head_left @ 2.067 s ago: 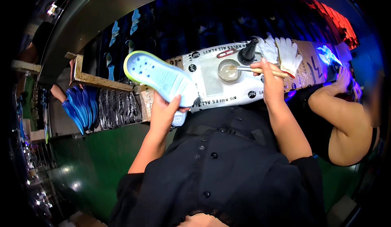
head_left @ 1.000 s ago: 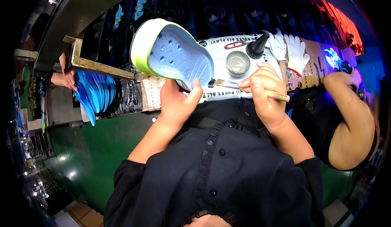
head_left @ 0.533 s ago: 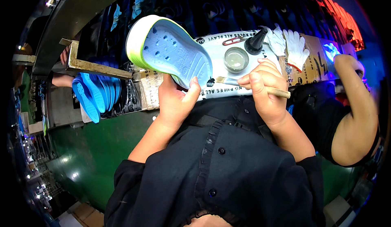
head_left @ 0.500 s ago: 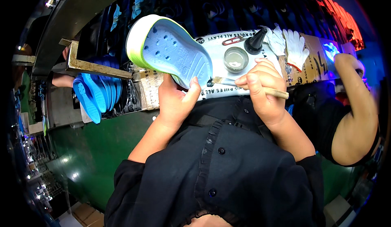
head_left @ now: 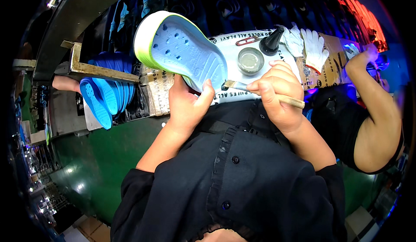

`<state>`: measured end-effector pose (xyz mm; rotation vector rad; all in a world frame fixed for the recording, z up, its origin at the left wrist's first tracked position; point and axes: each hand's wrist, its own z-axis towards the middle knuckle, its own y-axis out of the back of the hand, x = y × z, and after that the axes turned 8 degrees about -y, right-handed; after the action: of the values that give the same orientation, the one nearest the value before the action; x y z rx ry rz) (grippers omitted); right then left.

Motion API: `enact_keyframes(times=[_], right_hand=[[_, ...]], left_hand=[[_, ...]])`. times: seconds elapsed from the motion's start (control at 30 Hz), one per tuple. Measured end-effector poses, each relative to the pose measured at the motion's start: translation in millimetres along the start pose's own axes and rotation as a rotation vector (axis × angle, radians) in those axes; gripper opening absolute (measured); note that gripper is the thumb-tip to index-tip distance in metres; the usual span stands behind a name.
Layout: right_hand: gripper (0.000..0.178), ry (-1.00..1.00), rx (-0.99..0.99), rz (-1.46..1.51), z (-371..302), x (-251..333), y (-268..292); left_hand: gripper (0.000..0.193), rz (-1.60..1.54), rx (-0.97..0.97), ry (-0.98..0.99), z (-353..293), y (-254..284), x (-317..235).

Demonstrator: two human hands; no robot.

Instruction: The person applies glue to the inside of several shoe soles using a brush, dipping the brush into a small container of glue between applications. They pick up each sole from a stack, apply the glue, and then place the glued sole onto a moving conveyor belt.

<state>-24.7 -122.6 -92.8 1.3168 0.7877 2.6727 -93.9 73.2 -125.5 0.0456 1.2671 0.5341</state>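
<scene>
My left hand [head_left: 189,98] is closed around the narrow end of a shoe sole [head_left: 182,47], thumb over its edge. The sole is light blue inside, with several small holes, and has a yellow-green and white outer wall; it is tilted, its wide end up and to the left. Between the fingers of my right hand [head_left: 279,92] is a flat paintbrush [head_left: 236,85] with a wooden handle. Its dark bristle tip is at the rim of the sole's narrow end; whether they touch I cannot tell. Beyond the brush stands a round bowl [head_left: 250,61] of cloudy liquid.
A black cone-shaped bottle [head_left: 271,42], a red clip-like object [head_left: 247,41] and white gloves [head_left: 314,49] lie behind the bowl. Leftward, a wooden frame [head_left: 104,73] stands near stacked blue soles [head_left: 102,96], where another person's hand [head_left: 66,83] reaches in. A co-worker's arm [head_left: 375,107] is at right.
The sole has shifted slightly away from me, and the brush has moved very slightly along its end. At left another person's hand has come to the blue soles; the co-worker's arm at right has moved.
</scene>
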Motion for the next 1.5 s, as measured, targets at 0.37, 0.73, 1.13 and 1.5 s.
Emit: enact_keyframes(times=[0.37,0.73,1.13,1.5], right_hand=[[0.019,-0.021,-0.019,0.052,0,-1,-2],[0.021,-0.018,0.033,0.039,-3,0,4],[0.017,0.065,-0.017,-0.129,-2,3,3],[0.015,0.094,-0.026,-0.061,0,2,-2]], left_hand=[[0.029,-0.001,-0.127,-0.079,-2,-4,3],[0.028,-0.001,-0.149,-0.105,2,-2,0],[0.024,0.017,-0.127,-0.114,3,0,-4],[0.022,0.151,-0.135,-0.472,10,-5,-6]])
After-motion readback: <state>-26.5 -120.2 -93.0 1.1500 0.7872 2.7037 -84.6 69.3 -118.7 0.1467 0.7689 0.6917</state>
